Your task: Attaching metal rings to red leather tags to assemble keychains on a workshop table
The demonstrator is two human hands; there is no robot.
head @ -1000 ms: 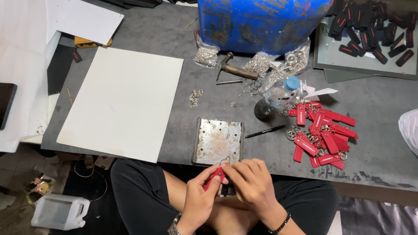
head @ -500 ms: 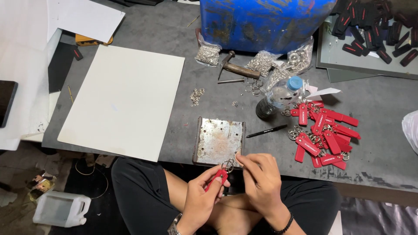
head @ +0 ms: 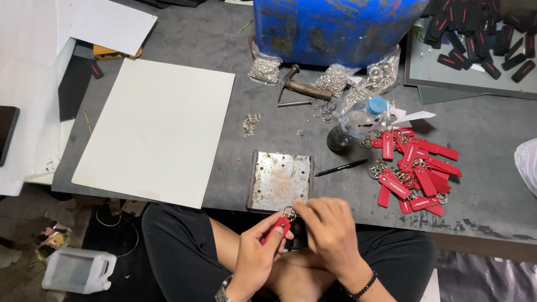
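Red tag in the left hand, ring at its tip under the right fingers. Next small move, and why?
Probably finish seating the metal ring on the red tag. The left hand holds the tag by its body, and the right hand pinches at the ring on its upper end, just off the metal plate. Whether the ring is fully on, I cannot tell.

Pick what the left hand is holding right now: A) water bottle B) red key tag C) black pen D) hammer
B: the left hand grips a red key tag while the right hand works the metal ring at its top; pen, hammer and bottle lie untouched on the table.
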